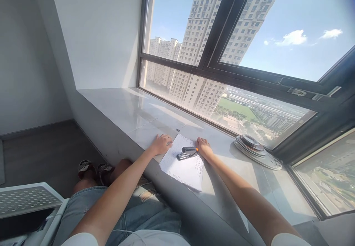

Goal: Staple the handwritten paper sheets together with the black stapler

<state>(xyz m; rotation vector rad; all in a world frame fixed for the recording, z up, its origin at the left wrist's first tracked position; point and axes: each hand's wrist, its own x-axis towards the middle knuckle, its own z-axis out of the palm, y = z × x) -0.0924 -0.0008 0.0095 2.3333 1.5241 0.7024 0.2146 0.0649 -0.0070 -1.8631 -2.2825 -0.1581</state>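
A stack of white paper sheets [180, 170] with handwriting on it lies on the window sill in front of me. On top of the paper rests a black stapler [187, 153] with an orange tip at its right end. My left hand [162, 144] lies flat at the paper's left edge, fingers stretched out and holding nothing. At the right edge, close to the stapler's orange end, my right hand [204, 148] rests palm down with its fingers extended. A small dark piece [178, 130] lies just beyond the paper.
Round plates or discs [256, 151] are stacked on the sill [119, 107] to the right, against the window frame [210, 70]. A white perforated cart or rack [30, 198] stands at lower left. The sill's front edge drops toward my legs.
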